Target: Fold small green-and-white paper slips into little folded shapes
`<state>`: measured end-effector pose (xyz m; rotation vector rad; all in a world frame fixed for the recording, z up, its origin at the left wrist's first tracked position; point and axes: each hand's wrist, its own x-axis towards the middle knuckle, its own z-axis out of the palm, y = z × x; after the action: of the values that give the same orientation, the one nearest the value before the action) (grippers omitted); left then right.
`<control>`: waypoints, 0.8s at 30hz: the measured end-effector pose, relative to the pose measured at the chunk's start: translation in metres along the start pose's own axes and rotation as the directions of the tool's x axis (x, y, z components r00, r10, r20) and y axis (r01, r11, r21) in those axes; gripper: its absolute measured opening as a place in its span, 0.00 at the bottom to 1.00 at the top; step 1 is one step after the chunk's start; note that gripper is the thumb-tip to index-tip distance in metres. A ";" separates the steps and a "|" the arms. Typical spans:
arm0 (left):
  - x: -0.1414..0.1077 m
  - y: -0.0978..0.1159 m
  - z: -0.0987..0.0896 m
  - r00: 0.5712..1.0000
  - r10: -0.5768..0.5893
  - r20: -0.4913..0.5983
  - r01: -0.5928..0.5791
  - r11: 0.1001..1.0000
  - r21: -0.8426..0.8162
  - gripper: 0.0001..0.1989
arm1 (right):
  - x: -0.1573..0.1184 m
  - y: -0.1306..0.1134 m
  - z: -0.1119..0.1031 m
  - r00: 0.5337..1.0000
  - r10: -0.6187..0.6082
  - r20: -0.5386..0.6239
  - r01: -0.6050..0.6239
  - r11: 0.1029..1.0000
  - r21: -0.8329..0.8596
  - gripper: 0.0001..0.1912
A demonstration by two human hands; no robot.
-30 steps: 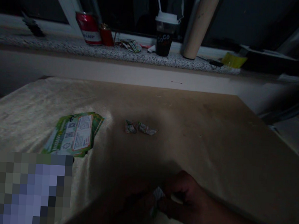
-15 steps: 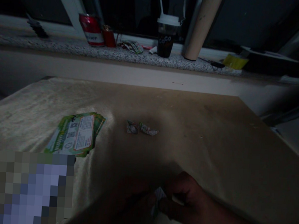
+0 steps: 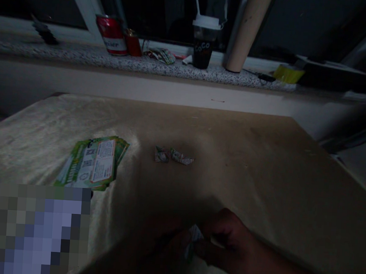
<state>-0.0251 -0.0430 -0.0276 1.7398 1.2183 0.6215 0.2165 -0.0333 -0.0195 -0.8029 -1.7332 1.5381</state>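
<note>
Near the table's front edge, both hands pinch a small folded paper piece, white with print and some green. My right hand has its thumb and fingers closed at the paper's right side. In deep shadow, my left hand grips it from the left, its thumb against the paper. Beyond the hands lie two small folded paper pieces, the left one and the right one, side by side. A stack of green printed cards rests on the left of the table.
The cloth-covered table meets a wall below a speckled windowsill. On the sill stand a red can, an orange-red container, a lidded cup and a tall tube. A blurred-out patch covers the lower left.
The paper between my hands has tilted slightly, and the fingers have shifted a little around it. The camera view has moved very slightly.
</note>
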 end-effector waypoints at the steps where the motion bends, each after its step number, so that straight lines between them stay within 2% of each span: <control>1: -0.001 -0.001 0.000 1.000 -0.013 -0.008 0.013 1.000 -0.007 0.15 | 0.000 0.000 0.000 1.000 -0.002 -0.004 0.002 1.000 -0.007 0.22; 5: -0.001 -0.002 0.001 0.999 -0.023 -0.038 0.022 1.000 -0.007 0.17 | 0.000 0.000 0.001 1.000 -0.003 -0.012 0.003 1.000 -0.026 0.21; 9: 0.002 0.000 0.001 1.000 -0.008 0.018 0.007 0.999 0.032 0.21 | -0.001 -0.001 0.000 0.999 0.039 0.004 -0.039 0.999 -0.035 0.19; 12: 0.006 0.006 0.001 0.999 -0.033 0.007 0.033 0.999 0.041 0.22 | -0.002 0.000 -0.001 0.999 0.044 0.015 -0.044 0.999 -0.014 0.20; 16: 0.011 0.014 0.001 0.996 0.044 0.082 -0.043 0.999 -0.012 0.27 | -0.003 0.002 -0.001 0.998 0.060 0.016 -0.060 0.998 -0.024 0.20; 18: 0.011 0.013 0.000 0.995 0.071 0.064 -0.071 0.997 -0.015 0.25 | -0.003 0.001 -0.001 0.998 0.055 0.007 -0.054 0.998 -0.023 0.21; 21: 0.010 0.007 -0.001 0.998 0.044 0.034 -0.045 0.999 0.013 0.17 | -0.002 -0.001 -0.001 0.998 0.060 0.012 -0.060 0.998 -0.014 0.24; 24: 0.011 0.007 -0.001 0.998 0.033 0.057 -0.034 0.999 0.005 0.16 | -0.001 -0.002 -0.002 0.997 0.079 0.015 -0.078 0.997 -0.022 0.25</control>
<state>-0.0186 -0.0328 -0.0222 1.7748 1.1548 0.5843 0.2188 -0.0334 -0.0177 -0.8811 -1.7505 1.5842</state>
